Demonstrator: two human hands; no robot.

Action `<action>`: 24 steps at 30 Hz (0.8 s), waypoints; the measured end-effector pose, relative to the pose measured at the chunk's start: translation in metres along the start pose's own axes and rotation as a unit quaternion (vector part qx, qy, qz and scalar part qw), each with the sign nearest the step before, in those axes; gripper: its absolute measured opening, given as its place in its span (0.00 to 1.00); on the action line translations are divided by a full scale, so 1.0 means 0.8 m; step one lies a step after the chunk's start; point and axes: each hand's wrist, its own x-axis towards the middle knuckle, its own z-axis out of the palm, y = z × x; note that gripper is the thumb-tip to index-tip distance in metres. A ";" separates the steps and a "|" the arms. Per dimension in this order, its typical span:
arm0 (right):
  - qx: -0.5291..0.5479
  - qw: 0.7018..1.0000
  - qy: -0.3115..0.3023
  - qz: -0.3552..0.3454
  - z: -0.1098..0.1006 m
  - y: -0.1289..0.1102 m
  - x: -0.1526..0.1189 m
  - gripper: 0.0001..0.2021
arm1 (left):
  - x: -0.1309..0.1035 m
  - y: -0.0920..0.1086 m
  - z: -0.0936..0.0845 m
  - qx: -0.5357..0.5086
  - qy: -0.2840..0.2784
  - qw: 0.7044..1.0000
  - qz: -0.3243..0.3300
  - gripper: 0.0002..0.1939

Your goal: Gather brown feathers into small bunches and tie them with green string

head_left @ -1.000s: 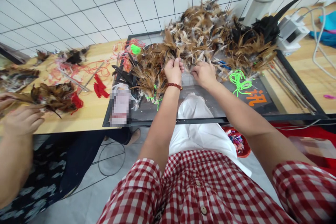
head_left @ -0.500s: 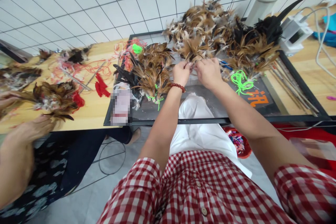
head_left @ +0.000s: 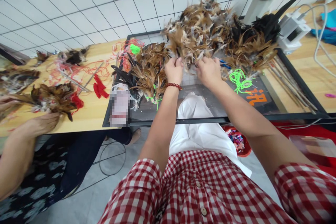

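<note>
A tuft of brown feathers (head_left: 175, 42) is pinched in the left hand (head_left: 173, 71), fanned toward twelve o'clock; the feather pile (head_left: 210, 24) is heaped at the right hand's (head_left: 208, 72) twelve o'clock, that hand's grip obscured.

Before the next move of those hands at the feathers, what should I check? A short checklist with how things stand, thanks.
1. Left hand holding its feather bunch: ok, pinched in the fingers.
2. Right hand gripping something: cannot tell, its fingertips are hidden.
3. Green cord apart from both hands: ok, it lies beyond the right hand.
4. Pink string gathered neatly: not ok, strands spread loosely.
5. Co-worker's hand out of the way: ok, it is at another feather bundle.
</note>
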 end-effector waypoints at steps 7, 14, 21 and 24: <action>0.050 0.997 -0.049 -0.042 0.025 -0.016 0.007 0.13 | 0.001 -0.001 0.007 -0.021 0.002 1.000 -0.016 0.14; 0.111 0.993 0.019 0.023 0.003 0.000 0.007 0.16 | 0.002 -0.003 0.009 -0.062 -0.039 0.995 -0.071 0.10; 0.077 0.992 -0.074 -0.070 0.008 -0.006 0.004 0.16 | -0.001 0.001 0.007 -0.096 -0.030 0.992 -0.076 0.12; 0.046 0.990 -0.105 -0.078 0.015 -0.017 0.002 0.15 | -0.003 0.004 0.008 -0.093 -0.030 0.991 -0.087 0.13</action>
